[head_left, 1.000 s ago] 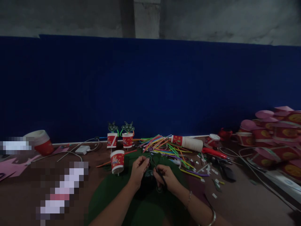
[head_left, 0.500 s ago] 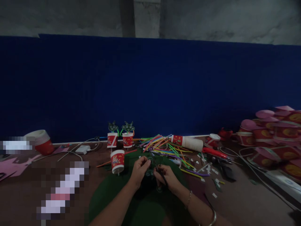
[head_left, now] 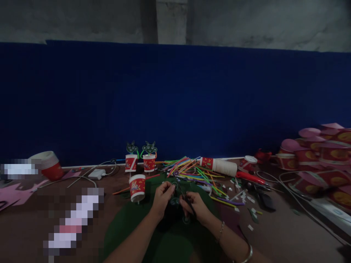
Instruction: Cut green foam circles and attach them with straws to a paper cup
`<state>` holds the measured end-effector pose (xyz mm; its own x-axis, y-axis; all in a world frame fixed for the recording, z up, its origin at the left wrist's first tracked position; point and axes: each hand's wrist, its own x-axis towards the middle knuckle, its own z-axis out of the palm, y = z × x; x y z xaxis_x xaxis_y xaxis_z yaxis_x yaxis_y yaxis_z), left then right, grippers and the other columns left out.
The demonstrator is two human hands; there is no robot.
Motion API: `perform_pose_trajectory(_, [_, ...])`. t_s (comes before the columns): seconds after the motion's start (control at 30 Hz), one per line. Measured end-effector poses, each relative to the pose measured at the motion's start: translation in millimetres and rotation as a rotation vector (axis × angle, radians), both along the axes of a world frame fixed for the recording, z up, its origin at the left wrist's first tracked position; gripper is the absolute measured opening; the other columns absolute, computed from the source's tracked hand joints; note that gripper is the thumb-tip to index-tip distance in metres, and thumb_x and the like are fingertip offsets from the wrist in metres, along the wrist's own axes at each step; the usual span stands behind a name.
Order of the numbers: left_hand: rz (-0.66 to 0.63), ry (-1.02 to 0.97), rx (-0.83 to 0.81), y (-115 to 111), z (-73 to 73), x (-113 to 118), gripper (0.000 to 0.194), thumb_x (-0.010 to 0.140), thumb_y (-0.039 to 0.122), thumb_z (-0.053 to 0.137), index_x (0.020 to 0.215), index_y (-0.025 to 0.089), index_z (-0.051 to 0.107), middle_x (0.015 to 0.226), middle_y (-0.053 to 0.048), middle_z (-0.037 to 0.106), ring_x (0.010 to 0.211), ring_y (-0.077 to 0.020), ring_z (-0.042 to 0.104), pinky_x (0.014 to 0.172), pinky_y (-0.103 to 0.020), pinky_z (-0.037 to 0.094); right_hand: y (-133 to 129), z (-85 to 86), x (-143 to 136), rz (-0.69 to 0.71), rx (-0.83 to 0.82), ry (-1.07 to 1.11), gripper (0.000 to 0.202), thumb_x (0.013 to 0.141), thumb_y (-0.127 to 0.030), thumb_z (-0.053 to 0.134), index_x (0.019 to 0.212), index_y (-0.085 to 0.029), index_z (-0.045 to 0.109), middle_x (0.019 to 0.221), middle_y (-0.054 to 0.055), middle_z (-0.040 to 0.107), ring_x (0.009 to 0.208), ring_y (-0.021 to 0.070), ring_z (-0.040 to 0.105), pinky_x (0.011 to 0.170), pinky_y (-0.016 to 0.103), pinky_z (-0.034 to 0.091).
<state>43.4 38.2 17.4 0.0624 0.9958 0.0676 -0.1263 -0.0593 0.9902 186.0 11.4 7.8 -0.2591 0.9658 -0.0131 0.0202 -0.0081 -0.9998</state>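
Observation:
My left hand (head_left: 163, 197) pinches a small dark green cutout (head_left: 174, 187) with a pale outline, low in the middle of the view. My right hand (head_left: 195, 205) is closed around dark scissors (head_left: 189, 203), whose blades point up and left to the cutout. Below the fingertips lies a dark shape with pale outlined markings (head_left: 174, 201). Both hands are above a dark green sheet (head_left: 128, 226). A red and white paper cup (head_left: 137, 188) stands left of my left hand.
Two cups with green cutout figures (head_left: 149, 163) stand behind. Colourful sticks (head_left: 189, 171), a lying cup stack (head_left: 223, 167) and a red-handled tool (head_left: 251, 178) are back right. Pink-topped red cups (head_left: 308, 153) pile at right; nested cups (head_left: 51, 166) stand left, near a white adapter (head_left: 97, 174).

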Motion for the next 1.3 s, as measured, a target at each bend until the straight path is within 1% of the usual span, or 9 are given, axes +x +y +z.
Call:
perform_pose_trajectory(0.13, [0.017,-0.02,0.016,-0.2,1.2,-0.1,0.032,0.066,0.043,0.065,0.061,0.015,0.049,0.052,0.006,0.045,0.045,-0.0046,0.032,0.043,-0.018,0.023,0.8,-1.9,0.3,-0.015,-0.043,0.003,0.042,0.059,-0.049,0.069,0.076,-0.014,0.053,0.039,-0.008,0.048,0.031,0.0065,0.041,0.032,0.017,0.032])
perform_pose_trajectory(0.23, [0.023,-0.032,0.014,-0.2,1.6,-0.2,0.032,0.066,0.043,0.065,0.061,0.015,0.05,0.051,0.006,0.045,0.044,-0.0041,0.032,0.043,-0.017,0.022,1.9,-4.9,1.2,-0.013,-0.045,0.0,0.043,0.06,-0.047,0.069,0.083,-0.015,0.052,0.04,-0.009,0.048,0.031,0.0073,0.041,0.032,0.018,0.032])
perform_pose_trajectory(0.4, [0.031,-0.062,-0.009,-0.2,2.0,0.2,0.031,0.065,0.042,0.067,0.061,0.015,0.051,0.051,0.006,0.045,0.043,-0.0038,0.033,0.042,-0.017,0.022,2.7,-5.7,1.8,-0.014,-0.015,-0.003,0.038,0.061,-0.042,0.071,0.078,-0.015,0.05,0.041,-0.008,0.048,0.033,0.0069,0.041,0.034,0.017,0.033])
perform_pose_trajectory(0.5, [0.043,-0.073,-0.015,-0.6,3.1,0.5,0.032,0.064,0.043,0.067,0.06,0.015,0.051,0.05,0.006,0.045,0.042,-0.0033,0.032,0.041,-0.017,0.021,1.8,-2.8,1.4,-0.006,-0.023,-0.007,0.04,0.062,-0.043,0.069,0.082,-0.015,0.049,0.039,-0.008,0.048,0.032,0.0073,0.041,0.033,0.018,0.032])
perform_pose_trajectory(0.63, [0.056,-0.089,-0.014,-0.4,3.6,0.1,0.033,0.064,0.043,0.067,0.06,0.015,0.051,0.05,0.006,0.044,0.043,-0.0037,0.033,0.042,-0.017,0.022,-0.2,2.8,0.1,-0.005,-0.03,0.024,0.047,0.059,-0.046,0.071,0.085,-0.015,0.048,0.038,-0.009,0.048,0.031,0.0074,0.04,0.031,0.018,0.033])
perform_pose_trajectory(0.77, [0.061,-0.089,-0.011,-0.9,4.2,0.4,0.032,0.065,0.043,0.067,0.062,0.015,0.051,0.052,0.005,0.045,0.046,-0.0046,0.036,0.043,-0.017,0.024,-1.2,5.5,-0.4,0.001,-0.016,0.043,0.057,0.057,-0.047,0.072,0.096,-0.014,0.05,0.04,-0.009,0.048,0.032,0.008,0.041,0.032,0.019,0.035])
perform_pose_trajectory(0.93, [0.028,-0.038,-0.018,-3.3,5.1,2.8,0.033,0.067,0.045,0.064,0.06,0.015,0.053,0.052,0.004,0.047,0.047,-0.0061,0.038,0.043,-0.018,0.025,-0.2,2.1,0.5,0.0,0.008,0.044,0.064,0.059,-0.048,0.072,0.107,-0.014,0.048,0.043,-0.009,0.05,0.032,0.0078,0.041,0.033,0.02,0.037])
perform_pose_trajectory(1.17, [-0.027,0.075,0.092,-0.8,-0.6,1.2,0.031,0.07,0.043,0.061,0.059,0.016,0.053,0.05,0.005,0.043,0.047,-0.0072,0.036,0.046,-0.02,0.027,4.1,-10.8,2.3,0.043,0.037,0.113,0.065,0.061,-0.05,0.071,0.108,-0.014,0.044,0.046,-0.007,0.053,0.036,0.0083,0.047,0.037,0.018,0.038])
perform_pose_trajectory(1.3, [-0.017,0.121,0.126,-0.4,-0.3,0.4,0.032,0.072,0.043,0.059,0.058,0.016,0.053,0.052,0.005,0.044,0.048,-0.0079,0.036,0.047,-0.02,0.028,4.6,-10.9,1.8,0.024,0.007,0.096,0.067,0.063,-0.051,0.069,0.111,-0.013,0.042,0.043,-0.008,0.052,0.033,0.0077,0.044,0.035,0.018,0.036])
